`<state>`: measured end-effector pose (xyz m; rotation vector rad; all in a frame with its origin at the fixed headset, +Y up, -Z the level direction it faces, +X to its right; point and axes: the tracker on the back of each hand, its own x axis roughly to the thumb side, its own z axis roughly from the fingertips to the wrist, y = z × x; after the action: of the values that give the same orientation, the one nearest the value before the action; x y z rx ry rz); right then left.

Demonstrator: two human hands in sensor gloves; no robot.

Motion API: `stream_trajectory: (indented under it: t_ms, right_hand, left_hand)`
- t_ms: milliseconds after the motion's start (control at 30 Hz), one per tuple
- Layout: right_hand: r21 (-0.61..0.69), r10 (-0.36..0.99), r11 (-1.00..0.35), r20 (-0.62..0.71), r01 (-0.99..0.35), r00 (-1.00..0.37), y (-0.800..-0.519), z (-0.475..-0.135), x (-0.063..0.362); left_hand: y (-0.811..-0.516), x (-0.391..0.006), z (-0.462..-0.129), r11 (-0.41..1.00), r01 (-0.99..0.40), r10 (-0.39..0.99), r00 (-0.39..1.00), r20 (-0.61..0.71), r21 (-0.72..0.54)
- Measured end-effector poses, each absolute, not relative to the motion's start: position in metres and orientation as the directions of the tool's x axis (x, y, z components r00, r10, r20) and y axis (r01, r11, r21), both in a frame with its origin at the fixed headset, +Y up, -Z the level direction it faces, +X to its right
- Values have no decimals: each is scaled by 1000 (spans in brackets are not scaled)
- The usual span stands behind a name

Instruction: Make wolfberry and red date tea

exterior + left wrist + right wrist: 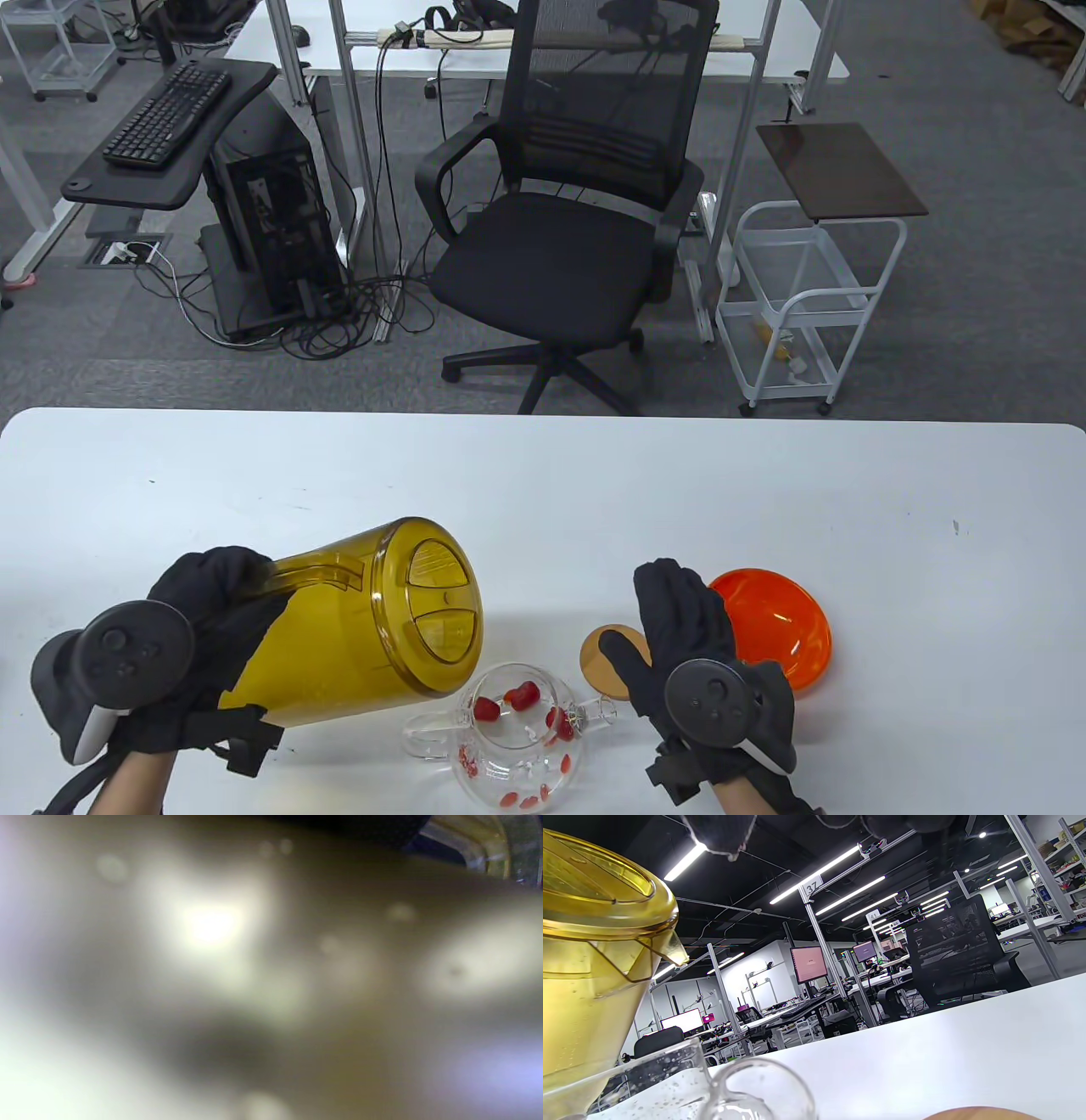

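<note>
A translucent amber pitcher (356, 620) with its lid on is tilted to the right, its spout side over the glass teapot (517, 739). My left hand (225, 598) grips the pitcher's handle. The teapot holds red dates (522, 696) and small red berries. My right hand (674, 615) lies open with fingers stretched out, just right of the teapot, holding nothing. In the right wrist view the pitcher (589, 984) looms at left above the teapot's rim (670, 1086). The left wrist view shows only the blurred amber pitcher wall (271, 984).
A round wooden lid (598, 649) lies partly under my right hand. An orange bowl (776, 624) sits just right of it. The white table (543, 492) stretches away behind them. An office chair (577, 229) stands beyond its far edge.
</note>
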<state>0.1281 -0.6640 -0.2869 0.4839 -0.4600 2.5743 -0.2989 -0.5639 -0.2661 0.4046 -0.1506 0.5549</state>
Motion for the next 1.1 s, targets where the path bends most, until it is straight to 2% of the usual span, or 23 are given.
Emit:
stream_trajectory:
  t_ms: [333, 800, 1100]
  right_hand:
    - [-230, 384, -830, 426, -509, -819, -664, -286, 126]
    - [-227, 385, -828, 435, -513, -814, -665, -286, 125]
    - [-225, 390, -826, 435, -517, -812, -665, -285, 125]
  left_hand:
    - [-557, -279, -253, 808, -502, 423, 859, 289, 309]
    - [-554, -257, -247, 865, -371, 264, 909, 322, 338]
    - [-552, -252, -245, 875, -341, 228, 917, 328, 345]
